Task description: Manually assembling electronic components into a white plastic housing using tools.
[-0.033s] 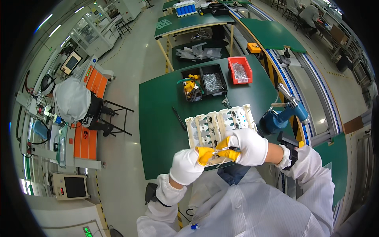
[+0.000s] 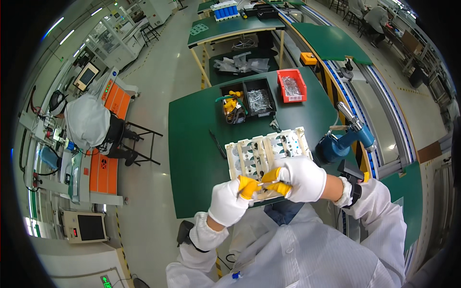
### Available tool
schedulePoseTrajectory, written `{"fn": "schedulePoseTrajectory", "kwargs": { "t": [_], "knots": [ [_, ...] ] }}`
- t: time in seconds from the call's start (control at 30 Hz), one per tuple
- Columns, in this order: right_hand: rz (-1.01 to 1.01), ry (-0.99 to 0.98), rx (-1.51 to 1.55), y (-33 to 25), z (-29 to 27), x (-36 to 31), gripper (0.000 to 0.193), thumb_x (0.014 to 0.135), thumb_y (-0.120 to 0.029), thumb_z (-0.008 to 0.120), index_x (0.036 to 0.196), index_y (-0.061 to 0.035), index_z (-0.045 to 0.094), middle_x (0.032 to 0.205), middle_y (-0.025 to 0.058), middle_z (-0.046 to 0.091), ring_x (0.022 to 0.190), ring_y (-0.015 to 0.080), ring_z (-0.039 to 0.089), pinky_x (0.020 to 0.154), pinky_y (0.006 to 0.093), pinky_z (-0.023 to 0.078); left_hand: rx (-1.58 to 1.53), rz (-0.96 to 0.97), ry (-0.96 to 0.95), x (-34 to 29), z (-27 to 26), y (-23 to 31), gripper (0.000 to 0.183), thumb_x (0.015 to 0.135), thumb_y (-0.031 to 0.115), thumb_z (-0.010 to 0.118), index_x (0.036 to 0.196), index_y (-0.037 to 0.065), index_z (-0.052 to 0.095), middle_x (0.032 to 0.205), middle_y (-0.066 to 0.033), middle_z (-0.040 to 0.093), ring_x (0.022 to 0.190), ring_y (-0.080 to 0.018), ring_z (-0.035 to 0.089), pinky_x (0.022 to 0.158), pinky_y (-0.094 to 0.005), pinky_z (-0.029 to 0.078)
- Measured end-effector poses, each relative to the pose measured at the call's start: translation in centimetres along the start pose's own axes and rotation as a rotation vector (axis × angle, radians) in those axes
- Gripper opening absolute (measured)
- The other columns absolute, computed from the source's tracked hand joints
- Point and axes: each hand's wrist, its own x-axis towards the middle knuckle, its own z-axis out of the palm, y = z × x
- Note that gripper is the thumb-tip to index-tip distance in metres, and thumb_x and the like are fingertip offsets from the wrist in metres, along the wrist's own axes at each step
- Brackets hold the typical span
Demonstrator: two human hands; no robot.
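1. A slim, short piece (image 2: 266,183) is at the centre of the work, spanning the gap between the two hands over the near part of a cream frame; its exact kind is too small to tell.
2. The left hand (image 2: 229,203), white-gloved with yellow fingertips, pinches one end; the right hand (image 2: 301,178), gloved alike, appears to grasp the other end between thumb and finger.
3. Little has changed since the picture just before: the left hand has shifted slightly, and the piece lies at nearly the same place. I judge this a small adjustment of grip, with the handling of the piece unfinished.
4. Under the hands, the cream frame (image 2: 230,161) lies on the green table (image 2: 194,144), its openings showing dark and metallic parts.
5. Left of the frame lies a thin black tool (image 2: 218,144); to its right stands a blue device (image 2: 331,148).
6. Beyond are a two-compartment black bin (image 2: 254,115), holding yellow items and metal pieces, and a red bin (image 2: 288,72) of metal pieces.
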Motion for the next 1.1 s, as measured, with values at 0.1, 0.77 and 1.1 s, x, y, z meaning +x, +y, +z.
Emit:
{"fn": "schedulePoseTrajectory", "kwargs": {
  "t": [0.1,0.77,1.1],
  "knots": [
    [0.05,-0.016,-0.206,-0.1,0.2,-0.2,0.017,0.087,-0.009,0.073,0.104,-0.0084,0.07,0.09,0.0106,0.067,0.082,0.0301,0.067,0.074,0.032,0.054,-0.695,-0.58,-0.119,0.6,-0.1,1.0,0.028,0.105,0.027,0.058,0.097,0.0,0.063,0.063,-0.0032,0.061,0.047,-0.0097,0.053,0.045,-0.0245,0.042],
    [0.324,0.27,0.304,-1.3,1.5,-0.8,0.02,0.087,-0.004,0.075,0.106,-0.0049,0.075,0.096,0.0113,0.071,0.086,0.0241,0.068,0.08,0.0322,0.055,-0.789,-0.511,0.014,-1.0,3.5,0.3,0.016,0.102,0.012,0.06,0.112,0.0,0.063,0.082,-0.005,0.069,0.063,-0.0078,0.059,0.057,-0.0231,0.048],
    [0.211,0.192,0.103,-1.2,1.5,-0.9,0.014,0.084,-0.011,0.078,0.095,-0.0072,0.072,0.09,0.0101,0.066,0.082,0.0284,0.065,0.076,0.0334,0.053,-0.686,-0.382,-0.005,-1.7,3.8,0.1,0.016,0.101,0.01,0.061,0.112,-0.001,0.063,0.082,-0.0054,0.07,0.066,-0.0096,0.063,0.06,-0.0241,0.05]
  ]
}}
